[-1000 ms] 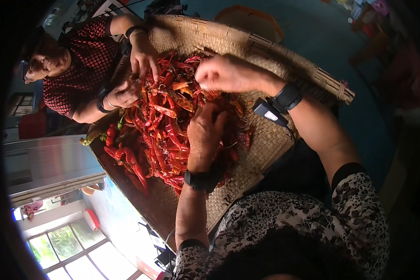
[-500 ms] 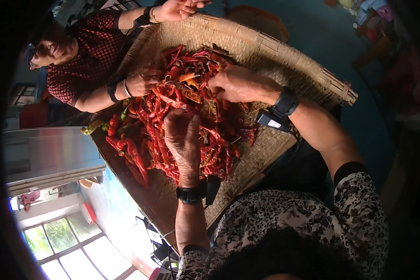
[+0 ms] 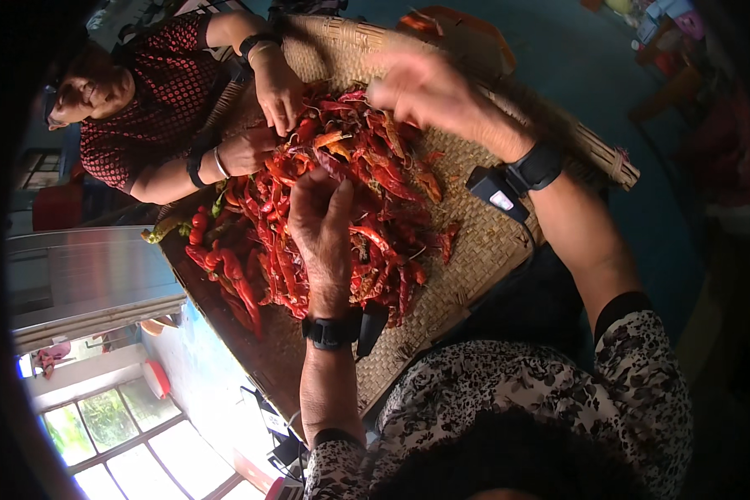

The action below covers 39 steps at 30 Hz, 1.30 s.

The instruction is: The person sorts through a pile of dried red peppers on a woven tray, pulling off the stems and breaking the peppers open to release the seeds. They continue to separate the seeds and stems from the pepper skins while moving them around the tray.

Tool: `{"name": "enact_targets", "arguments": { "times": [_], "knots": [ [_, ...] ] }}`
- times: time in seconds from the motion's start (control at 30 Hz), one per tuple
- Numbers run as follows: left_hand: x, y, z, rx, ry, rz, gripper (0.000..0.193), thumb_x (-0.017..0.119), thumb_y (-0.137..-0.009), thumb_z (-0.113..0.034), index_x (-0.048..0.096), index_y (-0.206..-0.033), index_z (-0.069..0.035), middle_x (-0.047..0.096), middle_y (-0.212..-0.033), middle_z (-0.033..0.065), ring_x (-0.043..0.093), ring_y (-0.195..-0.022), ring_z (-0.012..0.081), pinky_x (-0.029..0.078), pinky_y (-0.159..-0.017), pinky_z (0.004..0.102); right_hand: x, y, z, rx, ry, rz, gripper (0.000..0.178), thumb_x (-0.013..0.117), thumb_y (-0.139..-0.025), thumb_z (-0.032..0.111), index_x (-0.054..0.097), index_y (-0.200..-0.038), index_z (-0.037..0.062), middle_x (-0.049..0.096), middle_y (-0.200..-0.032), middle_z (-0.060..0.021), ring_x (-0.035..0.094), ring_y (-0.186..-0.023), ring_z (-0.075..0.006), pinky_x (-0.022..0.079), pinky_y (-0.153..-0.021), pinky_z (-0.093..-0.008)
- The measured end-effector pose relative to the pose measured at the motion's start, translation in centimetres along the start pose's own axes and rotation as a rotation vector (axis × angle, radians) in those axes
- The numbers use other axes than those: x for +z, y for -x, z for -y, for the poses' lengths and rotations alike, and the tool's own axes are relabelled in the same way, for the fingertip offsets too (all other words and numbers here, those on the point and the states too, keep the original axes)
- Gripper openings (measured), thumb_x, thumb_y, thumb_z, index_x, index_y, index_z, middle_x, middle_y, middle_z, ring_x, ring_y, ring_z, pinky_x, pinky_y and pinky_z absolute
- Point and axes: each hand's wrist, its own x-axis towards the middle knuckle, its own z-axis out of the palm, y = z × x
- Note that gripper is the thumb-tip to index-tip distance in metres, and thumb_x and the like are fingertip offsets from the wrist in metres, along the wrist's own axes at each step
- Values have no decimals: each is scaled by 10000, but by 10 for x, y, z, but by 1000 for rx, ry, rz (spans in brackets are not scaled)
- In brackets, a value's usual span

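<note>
A heap of dried red chili peppers point(image 3: 383, 171) lies on a woven bamboo tray point(image 3: 475, 242) in front of me. My left hand point(image 3: 318, 221) is over the near middle of the heap, thumb and fingers pinched on a dark red chili pepper point(image 3: 332, 165). Blurred by motion, my right hand point(image 3: 442, 96) is raised above the heap's far right side, near the tray's far rim. Its fingers look spread, and I see nothing held in them.
Across the tray's left corner, another person's hands point(image 3: 262, 142) work at the heap. Fresher red peppers point(image 3: 233, 275) and a few green ones point(image 3: 175, 225) lie at the left. An orange-rimmed basin point(image 3: 496, 37) stands beyond the far rim, and a window point(image 3: 133, 433) is at lower left.
My right hand has lifted from the heap toward the far rim, its fingers opening. My left hand has shifted slightly up and left. The other person's raised hand has come down to the heap.
</note>
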Motion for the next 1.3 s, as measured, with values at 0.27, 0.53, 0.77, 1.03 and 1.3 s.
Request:
{"name": "enact_targets", "arguments": {
  "times": [0.27,0.53,0.77,1.03,1.3],
  "knots": [
    [7,-25,18,-21,48,-31,123,606,-887,-33,583,-1003,-67,603,-870,2,551,-734,60,462,-608,199,23,3,-24,54,160,416,223,635,-836,250,558,-741,64,497,-649,6,457,-543,-86,409,-476,-260],
    [12,-30,33,597,-1363,489,256,587,-759,-38,623,-995,-131,532,-903,83,572,-925,270,520,-660,370,-17,-19,-39,43,-953,-163,227,613,-907,278,621,-1026,85,649,-874,-64,538,-674,-47,447,-545,-177],
    [5,-24,23,465,-841,286,194,657,-795,16,615,-951,-92,594,-914,64,607,-766,192,503,-661,301,11,-3,-19,157,-323,158,329,583,-920,262,585,-1170,46,635,-923,-56,554,-729,-63,489,-622,-207],
    [-4,3,-8,-129,96,79,144,537,-942,-130,604,-1048,-60,636,-956,35,605,-835,119,524,-763,276,36,5,-17,-29,369,709,199,643,-835,185,625,-911,2,591,-766,-72,584,-716,-179,479,-684,-311],
    [-16,12,-4,-168,-14,29,122,554,-932,-133,545,-1019,-47,635,-876,39,596,-735,106,477,-647,241,19,-4,-19,59,442,597,186,595,-851,184,580,-720,54,565,-663,-22,513,-568,-103,433,-523,-279]
  ]
}}
